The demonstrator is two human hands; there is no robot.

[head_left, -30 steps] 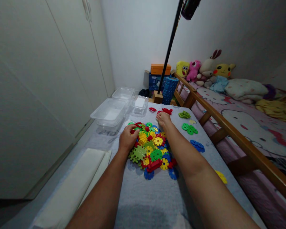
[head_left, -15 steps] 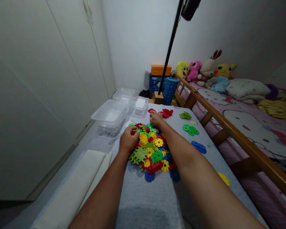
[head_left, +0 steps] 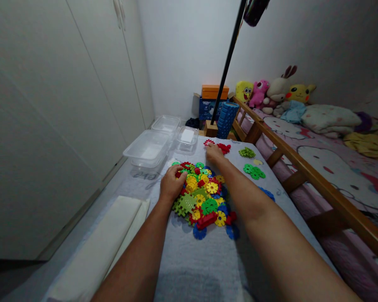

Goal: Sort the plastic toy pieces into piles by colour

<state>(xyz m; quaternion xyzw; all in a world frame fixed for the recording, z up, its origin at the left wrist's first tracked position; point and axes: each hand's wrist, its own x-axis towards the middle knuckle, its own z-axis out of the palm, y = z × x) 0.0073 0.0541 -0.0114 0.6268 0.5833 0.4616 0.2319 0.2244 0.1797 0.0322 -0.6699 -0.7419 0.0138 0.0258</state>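
A heap of interlocking plastic toy pieces [head_left: 209, 205], in red, yellow, green and blue, lies mid-table. My left hand [head_left: 171, 183] rests at its left edge, thumb apart from the curved fingers, touching the pieces. Beyond the heap, my right hand [head_left: 214, 153] has its fingers closed on a red notched disc [head_left: 208, 143]. Just to the right of that hand sits a small red pile [head_left: 224, 148] of similar pieces. Farther right are separate groups: light green pieces [head_left: 247, 152], green discs [head_left: 254, 171] and blue discs [head_left: 267, 193], the last partly behind my right forearm.
Clear plastic containers [head_left: 148, 147] stand at the back left. A folded white cloth [head_left: 103, 243] lies along the left side. A black pole [head_left: 228, 63] on a wooden base and a blue foam roller [head_left: 227, 120] stand behind the table. The wooden bed rail [head_left: 283, 153] borders the right.
My right hand has moved right and away with the red disc, closer to the red pile. My left hand has stayed at the heap. The whole view has shifted slightly.
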